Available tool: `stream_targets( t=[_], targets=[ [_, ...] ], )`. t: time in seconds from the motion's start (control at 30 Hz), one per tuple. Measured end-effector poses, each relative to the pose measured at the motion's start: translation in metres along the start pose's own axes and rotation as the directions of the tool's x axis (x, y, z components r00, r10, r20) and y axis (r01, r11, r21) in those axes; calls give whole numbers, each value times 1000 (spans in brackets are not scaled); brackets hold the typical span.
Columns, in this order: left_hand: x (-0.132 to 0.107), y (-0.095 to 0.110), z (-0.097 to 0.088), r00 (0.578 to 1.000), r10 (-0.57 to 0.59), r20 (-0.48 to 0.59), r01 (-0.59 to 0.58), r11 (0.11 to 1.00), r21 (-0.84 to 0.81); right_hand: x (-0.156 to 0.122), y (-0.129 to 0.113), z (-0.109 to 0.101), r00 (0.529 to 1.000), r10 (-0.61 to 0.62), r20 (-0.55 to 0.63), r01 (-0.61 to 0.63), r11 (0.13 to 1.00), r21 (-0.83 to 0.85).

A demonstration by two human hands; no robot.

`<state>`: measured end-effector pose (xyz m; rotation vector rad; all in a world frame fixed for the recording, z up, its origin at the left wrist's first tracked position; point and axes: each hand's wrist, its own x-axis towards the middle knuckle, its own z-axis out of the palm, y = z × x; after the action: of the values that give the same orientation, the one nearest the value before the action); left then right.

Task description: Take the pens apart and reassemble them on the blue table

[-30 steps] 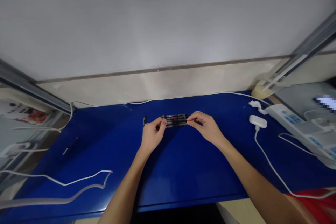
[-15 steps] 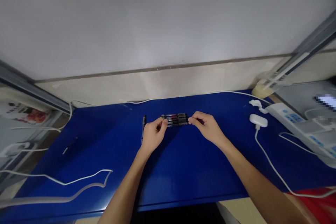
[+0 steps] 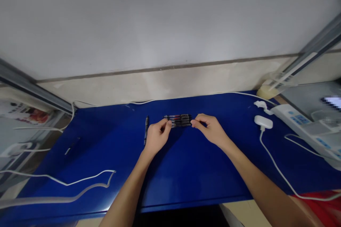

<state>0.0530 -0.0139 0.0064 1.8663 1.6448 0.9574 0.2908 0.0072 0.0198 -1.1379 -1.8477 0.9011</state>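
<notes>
Several dark pens [image 3: 180, 121] lie side by side in a row across the middle of the blue table [image 3: 191, 170]. My left hand [image 3: 158, 135] is closed at their left ends, thumb and forefinger pinched on the nearer pens. At the right ends my right hand [image 3: 208, 128] pinches too, its thumb and fingertips on the pens' tips. Exactly which pens each pinch holds is partly hidden by the fingers. Another dark pen [image 3: 146, 129] lies apart, just left of my left hand, pointing away from me.
On the right are a white earphone case [image 3: 263, 122] on a cable, crumpled tissue [image 3: 263, 106] and a white power strip [image 3: 298, 117]. White cables [image 3: 80, 182] cross the left side, near a dark pen-like object [image 3: 71, 146]. A wall [image 3: 170, 81] closes the back.
Both hands stay at the ends of the pen row. The left thumb has shifted very slightly right, and the pens lie a little differently under the fingers.
</notes>
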Motion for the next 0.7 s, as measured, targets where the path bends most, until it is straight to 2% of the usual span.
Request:
stream_targets(
  t=[0.1, 0.27, 0.43, 0.6, 0.7],
  targets=[
    [0, 0, 0, 1000, -14, -14, 14, 1000, -8, 1, 1, 0, 999, -25, -28, 26, 1000, 15],
    [0, 0, 0, 1000, -8, -14, 8, 1000, -11, 0, 0, 0, 999, 35, 30, -35, 999, 2],
    [0, 0, 0, 1000, -13, -22, 13, 1000, -12, 0, -1, 0, 999, -15, -29, 15, 1000, 20],
    [-1, -1, -1, 1000, 1, -7, -2, 1000, -27, 0, -1, -2, 999, 33, 10, -34, 999, 30],
    [-1, -1, -1, 1000, 3, -6, -3, 999, -36, -1, 0, -2, 1000, 3, -10, -2, 999, 34]
  ],
)
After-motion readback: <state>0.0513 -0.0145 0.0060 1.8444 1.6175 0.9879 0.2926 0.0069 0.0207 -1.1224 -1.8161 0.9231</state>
